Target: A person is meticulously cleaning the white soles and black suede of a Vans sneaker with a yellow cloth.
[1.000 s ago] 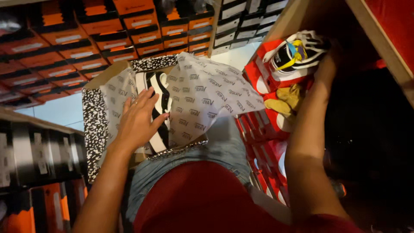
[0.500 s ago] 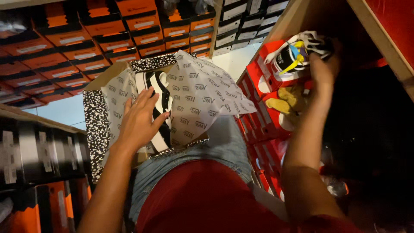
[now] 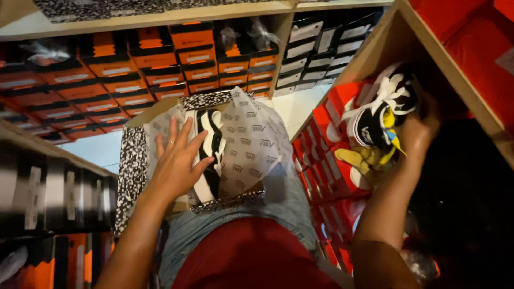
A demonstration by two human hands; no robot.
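Note:
An open shoe box (image 3: 131, 166) with a black-and-white speckled pattern rests on my lap. Inside it lies a black and white sneaker (image 3: 210, 155), half wrapped in grey printed tissue paper (image 3: 251, 150). My left hand (image 3: 176, 163) lies flat with spread fingers on the paper and the shoe; a ring shows on one finger. My right hand (image 3: 420, 131) is raised at the right and grips a second black and white sneaker (image 3: 377, 115) with white laces and yellow and blue tags, close to the wooden shelf.
Shelves of orange shoe boxes (image 3: 134, 69) and black-and-white boxes (image 3: 316, 48) fill the far wall. Red boxes (image 3: 326, 160) stack beside my right knee. A wooden shelf edge (image 3: 450, 75) runs diagonally at the right. Dark boxes (image 3: 48, 192) stand at the left.
My right hand has carried the second sneaker a little down and left from the shelf. My left hand stays pressed on the shoe and paper in the box.

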